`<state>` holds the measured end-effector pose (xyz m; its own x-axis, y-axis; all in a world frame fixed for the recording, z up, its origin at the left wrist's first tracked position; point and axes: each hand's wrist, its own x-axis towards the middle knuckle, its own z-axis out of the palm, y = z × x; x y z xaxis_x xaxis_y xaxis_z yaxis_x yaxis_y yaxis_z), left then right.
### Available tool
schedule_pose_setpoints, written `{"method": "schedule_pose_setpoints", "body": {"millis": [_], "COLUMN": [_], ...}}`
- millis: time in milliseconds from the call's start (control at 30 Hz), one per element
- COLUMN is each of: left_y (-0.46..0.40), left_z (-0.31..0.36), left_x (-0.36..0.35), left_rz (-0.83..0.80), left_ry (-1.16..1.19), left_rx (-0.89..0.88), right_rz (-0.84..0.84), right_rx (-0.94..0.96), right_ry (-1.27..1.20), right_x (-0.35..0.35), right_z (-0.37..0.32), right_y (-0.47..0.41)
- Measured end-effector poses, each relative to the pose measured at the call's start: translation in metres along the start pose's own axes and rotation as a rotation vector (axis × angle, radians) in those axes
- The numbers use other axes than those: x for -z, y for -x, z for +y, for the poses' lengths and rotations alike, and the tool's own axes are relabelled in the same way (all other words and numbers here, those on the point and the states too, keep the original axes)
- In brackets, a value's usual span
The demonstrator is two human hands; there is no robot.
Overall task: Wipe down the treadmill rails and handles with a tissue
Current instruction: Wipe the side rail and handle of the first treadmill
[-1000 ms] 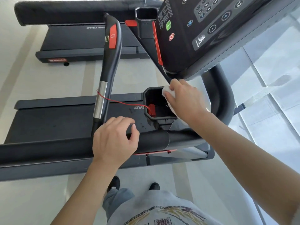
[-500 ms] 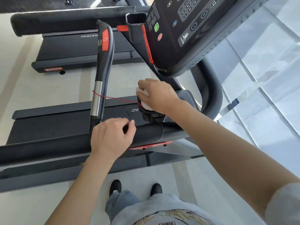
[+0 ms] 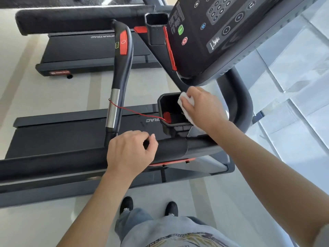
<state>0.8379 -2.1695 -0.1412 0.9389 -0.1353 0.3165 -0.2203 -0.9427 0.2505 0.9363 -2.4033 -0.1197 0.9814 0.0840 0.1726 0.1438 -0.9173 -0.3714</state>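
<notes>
My right hand [image 3: 201,109] holds a white tissue [image 3: 186,103] and presses it against the right rim of a black cup holder [image 3: 167,111] below the console. My left hand [image 3: 130,151] grips the black padded side rail [image 3: 53,163] that runs across the lower part of the view. A black handle [image 3: 122,68] with a red button and a silver sensor band rises from that rail just left of the cup holder. The rail curves up into a thick black bar [image 3: 240,97] behind my right hand.
The black console [image 3: 222,32] with green and red buttons hangs above my right hand. A red safety cord [image 3: 135,112] runs from the handle to a red clip in the cup holder. The belt deck [image 3: 71,132] lies below. A second treadmill [image 3: 89,50] stands behind.
My right hand with the tissue moved from over the cup holder's left side back to its right rim, uncovering the holder and red clip. My left hand stays on the rail.
</notes>
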Motion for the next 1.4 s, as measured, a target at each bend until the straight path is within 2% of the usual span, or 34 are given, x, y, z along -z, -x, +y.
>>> {"method": "schedule_pose_setpoints", "body": {"millis": [133,267,400,567,667,733,867,967,1133,1300,1400], "left_y": [0.000,0.002,0.001,0.000,0.000,0.000,0.000,0.000,0.000,0.001,0.001], "left_z": [0.000,-0.002,-0.001,-0.001,-0.002,-0.002,-0.002,-0.002,-0.004,-0.006,-0.006], "left_x": [0.000,0.001,0.001,0.000,-0.002,-0.001,0.000,0.001,0.000,-0.003,-0.003], "left_rz": [0.007,-0.014,0.004,-0.002,0.002,0.004,-0.007,-0.001,-0.013,-0.013,0.009], "left_ry": [0.009,0.018,0.016,-0.001,0.007,0.015,0.026,0.028,0.031,0.032,0.029], "left_rx": [-0.002,-0.011,-0.021,-0.028,-0.031,-0.028,-0.021,-0.021,-0.019,-0.024,-0.024], "right_rz": [0.013,-0.076,-0.082,-0.201,-0.030,0.041,-0.059,-0.085,-0.102,-0.229,-0.292], "right_rx": [-0.091,-0.034,0.027,0.038,0.153,0.161,0.093,0.080,0.075,0.091,-0.016], "right_ry": [-0.071,0.026,-0.054,-0.139,-0.162,-0.121,0.076,0.068,0.038,0.233,0.187], "right_x": [0.004,0.008,0.019,0.032,0.028,0.013,-0.024,-0.029,-0.009,0.014,0.034], "right_z": [-0.007,-0.010,-0.003,-0.023,-0.042,-0.050,-0.058,-0.055,-0.052,-0.050,-0.044], "right_y": [0.003,0.027,0.048,0.030,0.004,-0.024,-0.058,-0.058,-0.041,0.008,0.019]}}
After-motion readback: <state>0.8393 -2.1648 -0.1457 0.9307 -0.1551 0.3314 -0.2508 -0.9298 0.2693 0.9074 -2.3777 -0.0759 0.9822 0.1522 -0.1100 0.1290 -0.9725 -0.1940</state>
